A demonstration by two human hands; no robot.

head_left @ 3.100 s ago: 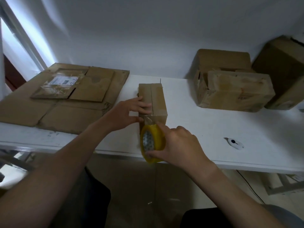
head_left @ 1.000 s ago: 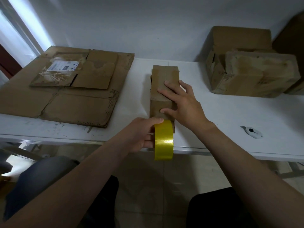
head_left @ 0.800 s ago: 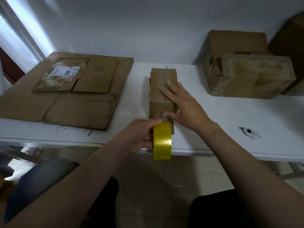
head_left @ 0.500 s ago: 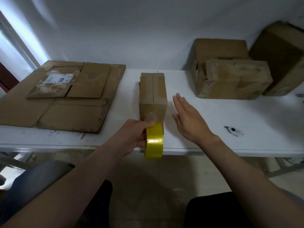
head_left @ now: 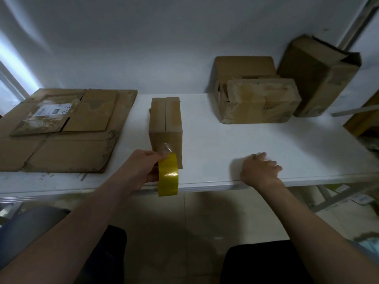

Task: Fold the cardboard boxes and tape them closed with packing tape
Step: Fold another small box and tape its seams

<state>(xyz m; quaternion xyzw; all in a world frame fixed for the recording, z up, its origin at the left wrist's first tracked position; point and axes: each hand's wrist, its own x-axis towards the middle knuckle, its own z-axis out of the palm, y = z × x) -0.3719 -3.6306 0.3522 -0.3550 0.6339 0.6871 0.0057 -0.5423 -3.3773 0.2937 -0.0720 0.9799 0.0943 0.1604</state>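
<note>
As left hand (head_left: 141, 171) grips tape (head_left: 168, 175), box (head_left: 165, 124) abuts

A white table (head_left: 266, 140) spans the scene from left to right. A white wall (head_left: 164, 48) stands at its far edge. A bright window strip (head_left: 8, 78) is at far left. Pale floor tiles (head_left: 184, 222) lie near, below the table. Metal frame legs (head_left: 326, 195) and paper labels (head_left: 362, 199) are at lower right.

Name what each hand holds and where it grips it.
Left hand grips the yellow tape roll at its upper left side, thumb on the rim. Right hand curls on the table; whether it holds anything is hidden.
</note>
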